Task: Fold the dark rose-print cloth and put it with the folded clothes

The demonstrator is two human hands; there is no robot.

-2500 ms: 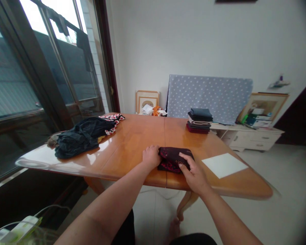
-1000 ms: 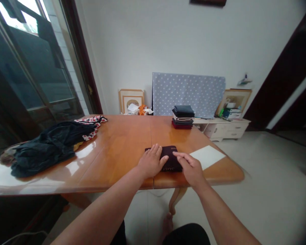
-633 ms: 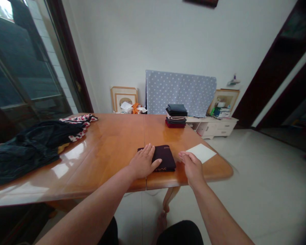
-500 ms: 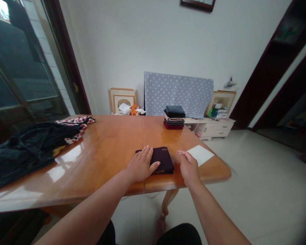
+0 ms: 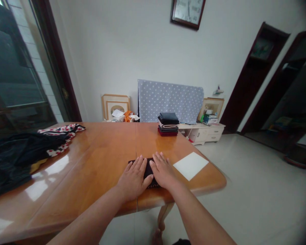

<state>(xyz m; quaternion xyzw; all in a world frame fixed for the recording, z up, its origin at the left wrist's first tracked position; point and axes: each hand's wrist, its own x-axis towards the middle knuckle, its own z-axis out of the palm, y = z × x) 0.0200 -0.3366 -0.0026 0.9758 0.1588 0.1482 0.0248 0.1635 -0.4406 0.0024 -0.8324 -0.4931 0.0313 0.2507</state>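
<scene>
A dark folded garment with lettering along its near edge lies on the wooden table, close to the front edge. My left hand rests flat on its left part, fingers stretched forward. On the right part lies my right hand, also flat with fingers extended. Between them the two hands cover most of the cloth. Just right of my right hand is a white sheet, flat on the tabletop. Farther back stands a neat stack of folded clothes in dark, striped and red colours.
Loose dark and patterned clothes are heaped at the table's left. Behind the table are a dotted grey-blue cloth, a white cabinet and leaning picture frames. A clock hangs on the wall.
My right hand has come from beside the garment, where its fingers were curled, onto the cloth and flattened. My left hand stays on it. The view has tilted up, showing more of the clock.
</scene>
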